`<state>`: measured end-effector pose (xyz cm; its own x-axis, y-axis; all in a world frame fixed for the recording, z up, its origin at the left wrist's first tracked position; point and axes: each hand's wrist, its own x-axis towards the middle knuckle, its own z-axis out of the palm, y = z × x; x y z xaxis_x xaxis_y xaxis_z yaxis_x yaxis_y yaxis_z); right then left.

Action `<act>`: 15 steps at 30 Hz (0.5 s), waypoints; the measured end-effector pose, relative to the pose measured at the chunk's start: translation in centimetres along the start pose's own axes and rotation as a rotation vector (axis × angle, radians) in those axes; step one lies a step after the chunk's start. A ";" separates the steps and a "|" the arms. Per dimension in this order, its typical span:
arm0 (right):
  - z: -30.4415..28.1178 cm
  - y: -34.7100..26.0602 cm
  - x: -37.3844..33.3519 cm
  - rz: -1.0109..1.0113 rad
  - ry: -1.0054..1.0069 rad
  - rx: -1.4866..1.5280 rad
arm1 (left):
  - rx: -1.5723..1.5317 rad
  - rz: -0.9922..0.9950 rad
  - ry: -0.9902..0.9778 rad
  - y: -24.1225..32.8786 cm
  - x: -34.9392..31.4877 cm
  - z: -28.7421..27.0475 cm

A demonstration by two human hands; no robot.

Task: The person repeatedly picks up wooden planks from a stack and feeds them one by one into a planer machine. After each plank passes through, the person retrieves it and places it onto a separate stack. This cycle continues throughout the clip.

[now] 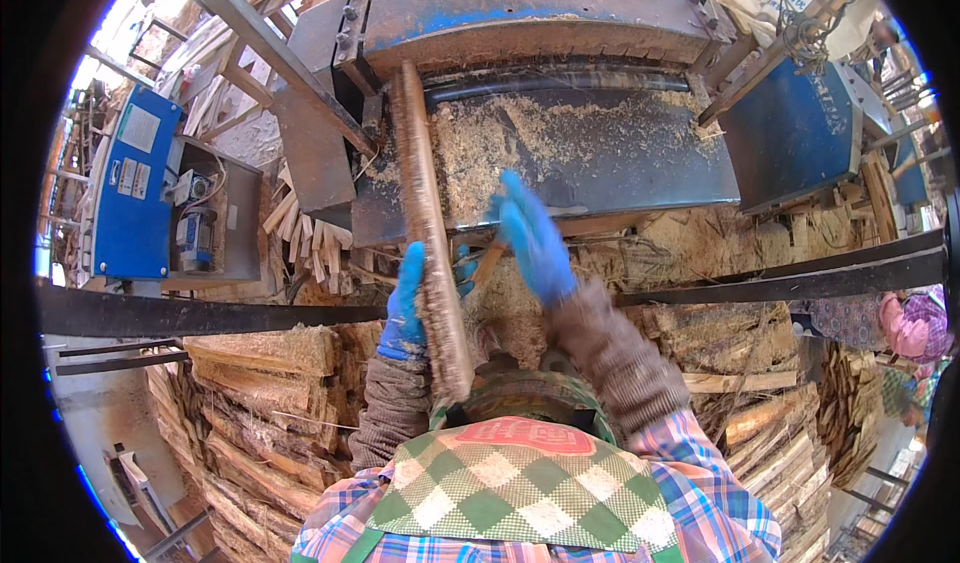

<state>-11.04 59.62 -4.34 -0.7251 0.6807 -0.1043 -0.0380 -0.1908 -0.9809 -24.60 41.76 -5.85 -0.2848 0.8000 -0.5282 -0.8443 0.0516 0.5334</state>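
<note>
A long rough-edged wooden board (428, 203) lies lengthwise over the left part of a sawdust-strewn metal machine table (640, 168). Its far end reaches the machine's opening, while the near end hangs over the front edge toward my body. My left hand (406, 303), in a blue glove, is wrapped round the board's near part, thumb on one side and fingertips on the other. To the right of the board, my right hand (537, 243), also blue-gloved, is raised by the table's front edge. Its fingers are stretched out, slightly blurred, and nothing is in them.
A heavy machine housing (530, 8) spans the far side, with a dark roller (560, 85) below it. Stacked rough boards (265, 423) stand at near left, another stack (775, 413) at near right. A blue cabinet (140, 188) is left; a person (910, 323) is far right.
</note>
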 end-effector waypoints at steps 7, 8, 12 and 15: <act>0.4 4.1 -14.2 0.064 0.226 -0.192 | 0.367 0.328 0.078 -2.7 0.4 2.3; 0.3 2.8 -14.3 0.139 0.234 -0.234 | 0.348 0.328 0.082 -3.0 0.2 1.2; -0.2 2.6 -11.9 0.050 0.274 -0.195 | 0.401 0.369 0.225 -1.8 0.4 0.7; -1.0 3.3 -10.3 0.066 0.231 -0.069 | 0.424 0.495 0.347 -0.3 0.6 -1.3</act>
<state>-3.00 52.68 -6.69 -0.5479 0.8133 -0.1955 0.0574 -0.1966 -0.9788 -25.13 41.46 -7.17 -0.7736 0.5579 -0.3003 -0.3513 0.0167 0.9361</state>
